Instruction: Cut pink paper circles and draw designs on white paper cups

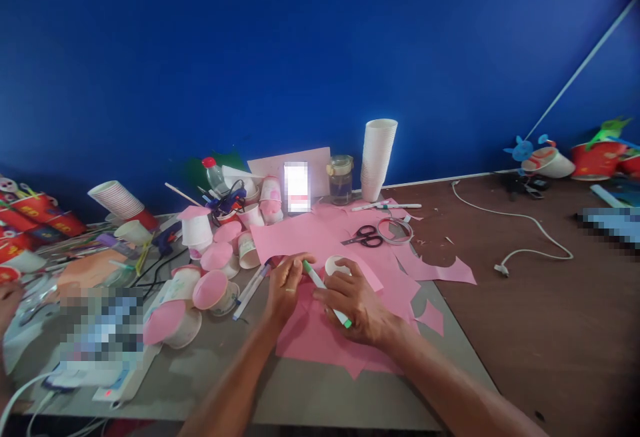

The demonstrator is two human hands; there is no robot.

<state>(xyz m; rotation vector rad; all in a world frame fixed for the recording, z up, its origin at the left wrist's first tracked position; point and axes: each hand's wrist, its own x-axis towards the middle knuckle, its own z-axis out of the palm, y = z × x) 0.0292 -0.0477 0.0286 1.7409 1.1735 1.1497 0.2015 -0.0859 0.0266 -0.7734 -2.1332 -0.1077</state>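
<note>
Open tabletop (310, 394) runs along the near edge. On pink paper (310, 340), the right hand (357, 300) clenches a marker (316, 278); the left hand (285, 284) rests curled beside it, grip unclear. A paper cup (336, 265) sits just behind the right fingers. A cup stack (377, 157) stands at the far edge.

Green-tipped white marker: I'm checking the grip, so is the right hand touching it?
Touching. The head view shows the right hand closed around the green-tipped white marker.
</note>
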